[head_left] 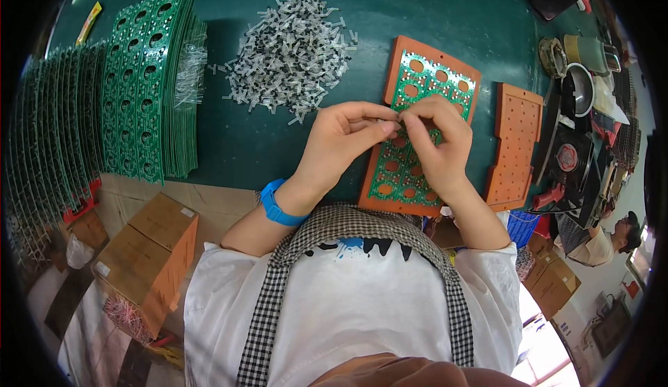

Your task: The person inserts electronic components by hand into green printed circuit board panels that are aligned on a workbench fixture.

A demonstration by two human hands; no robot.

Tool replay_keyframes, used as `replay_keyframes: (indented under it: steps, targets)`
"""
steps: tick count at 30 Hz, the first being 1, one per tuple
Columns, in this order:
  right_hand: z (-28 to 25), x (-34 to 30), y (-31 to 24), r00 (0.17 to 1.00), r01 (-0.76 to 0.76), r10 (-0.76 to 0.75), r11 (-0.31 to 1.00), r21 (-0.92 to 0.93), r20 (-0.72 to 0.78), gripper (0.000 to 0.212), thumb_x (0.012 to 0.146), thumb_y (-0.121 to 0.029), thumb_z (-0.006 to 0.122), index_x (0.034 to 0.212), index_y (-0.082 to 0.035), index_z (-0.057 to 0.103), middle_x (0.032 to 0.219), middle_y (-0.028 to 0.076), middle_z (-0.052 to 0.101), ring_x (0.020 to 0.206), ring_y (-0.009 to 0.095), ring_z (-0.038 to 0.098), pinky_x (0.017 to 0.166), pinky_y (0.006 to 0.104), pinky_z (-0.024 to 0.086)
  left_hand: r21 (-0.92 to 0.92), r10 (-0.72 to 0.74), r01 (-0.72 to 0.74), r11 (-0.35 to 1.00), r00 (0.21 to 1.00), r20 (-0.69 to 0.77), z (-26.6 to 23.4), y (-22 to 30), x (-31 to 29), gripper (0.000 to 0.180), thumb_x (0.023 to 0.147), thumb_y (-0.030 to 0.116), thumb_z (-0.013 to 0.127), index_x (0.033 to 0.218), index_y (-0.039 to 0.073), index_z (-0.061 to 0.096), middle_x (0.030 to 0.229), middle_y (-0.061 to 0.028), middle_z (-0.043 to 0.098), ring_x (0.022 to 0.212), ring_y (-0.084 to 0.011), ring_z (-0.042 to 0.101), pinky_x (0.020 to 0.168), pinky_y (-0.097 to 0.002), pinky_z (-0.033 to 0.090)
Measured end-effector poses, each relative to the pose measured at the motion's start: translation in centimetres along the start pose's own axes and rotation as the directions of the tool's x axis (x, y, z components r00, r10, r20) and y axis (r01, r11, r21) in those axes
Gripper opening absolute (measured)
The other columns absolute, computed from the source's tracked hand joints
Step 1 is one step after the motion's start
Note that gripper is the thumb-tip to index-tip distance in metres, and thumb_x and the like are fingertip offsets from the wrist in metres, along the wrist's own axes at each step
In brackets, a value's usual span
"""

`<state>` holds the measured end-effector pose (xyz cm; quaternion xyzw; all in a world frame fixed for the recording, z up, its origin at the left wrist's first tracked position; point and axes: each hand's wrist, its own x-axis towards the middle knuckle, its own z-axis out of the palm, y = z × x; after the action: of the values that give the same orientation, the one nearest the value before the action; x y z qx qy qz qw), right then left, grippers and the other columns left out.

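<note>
Both hands meet above a green circuit board panel (pixel 398 178) with rows of oval cutouts. The panel lies in an orange fixture plate (pixel 417 45) at the table's front edge. My left hand (pixel 334 140), with a blue band (pixel 280 210) on its wrist, pinches thumb against forefinger. My right hand (pixel 445 147) also pinches, its fingertips touching or nearly touching the left ones. Whatever lies between the fingertips is too small to make out. Part of the panel is hidden under the hands. Left of them is a heap of small clear-and-black parts (pixel 285 57).
Stacked green circuit panels (pixel 139 88) stand at the left, beside more panels on edge (pixel 52 123). A second orange plate (pixel 516 143) with small holes lies to the right. Farther right are a metal bowl (pixel 579 89) and tools. Cardboard boxes (pixel 142 255) sit below left. Another person (pixel 591 248) is at far right.
</note>
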<state>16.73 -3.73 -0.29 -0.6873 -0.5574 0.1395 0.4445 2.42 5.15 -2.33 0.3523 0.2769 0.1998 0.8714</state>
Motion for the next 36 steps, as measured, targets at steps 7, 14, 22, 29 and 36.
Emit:
replay_keyframes:
  steps: [7, 14, 22, 29, 36]
  targets:
    - [-0.8, -0.3, 0.2, 0.935, -0.345, 0.281, 0.856, 0.385, 0.215, 0.010, 0.082, 0.001, 0.066, 0.092, 0.001, 0.067, 0.088, 0.005, 0.061, 0.076, 0.010, 0.060, 0.062, 0.0213, 0.049, -0.047, -0.099, 0.106, 0.993, 0.986, 0.131, -0.8, -0.3, 0.1, 0.015, 0.092, 0.011, 0.059, 0.097, -0.002, 0.065, 0.088, -0.0085, 0.067, 0.080, -0.0127, 0.064, 0.074, -0.0253, 0.051]
    - [-1.9, 1.2, 1.2, 0.939, -0.180, 0.028, 0.890, 0.419, 0.343, 0.006, 0.081, 0.000, 0.066, 0.087, 0.001, 0.067, 0.084, 0.006, 0.064, 0.077, 0.015, 0.062, 0.067, 0.0266, 0.050, -0.212, -0.235, 0.324, 0.922, 0.904, 0.357, -1.7, 0.2, 0.3, 0.016, 0.093, 0.012, 0.055, 0.098, 0.000, 0.064, 0.087, -0.0073, 0.066, 0.082, -0.0138, 0.063, 0.076, -0.0264, 0.051]
    - [-3.1, 6.2, 5.0, 0.979, -0.031, 0.084, 0.963, -0.269, 0.186, 0.009, 0.087, -0.010, 0.060, 0.089, -0.001, 0.061, 0.086, 0.010, 0.058, 0.080, 0.027, 0.060, 0.069, 0.0332, 0.048, 0.042, 0.074, -0.077, 0.996, 0.996, 0.058, -1.7, 0.9, 0.8, 0.036, 0.091, -0.003, 0.046, 0.127, -0.002, 0.047, 0.124, -0.0150, 0.055, 0.114, -0.0242, 0.057, 0.093, -0.0314, 0.046]
    - [-3.2, 6.9, 5.5, 0.966, 0.079, 0.003, 0.948, -0.307, 0.258, 0.009, 0.088, -0.010, 0.058, 0.093, -0.003, 0.057, 0.091, 0.010, 0.056, 0.084, 0.031, 0.059, 0.072, 0.0358, 0.049, 0.107, 0.065, -0.064, 0.992, 0.998, 0.000, -1.5, 1.2, 0.7, 0.034, 0.093, -0.001, 0.046, 0.128, -0.002, 0.044, 0.124, -0.0183, 0.054, 0.112, -0.0277, 0.059, 0.091, -0.0307, 0.048]
    - [-2.9, 6.7, 5.6, 0.969, 0.053, 0.020, 0.956, -0.288, 0.247, 0.009, 0.088, -0.010, 0.059, 0.090, -0.002, 0.058, 0.090, 0.010, 0.057, 0.082, 0.029, 0.060, 0.072, 0.0351, 0.049, 0.127, -0.001, -0.005, 0.992, 0.999, 0.050, -2.3, 0.8, 0.7, 0.025, 0.094, 0.001, 0.048, 0.119, -0.002, 0.047, 0.110, -0.0159, 0.060, 0.102, -0.0240, 0.063, 0.085, -0.0299, 0.051]
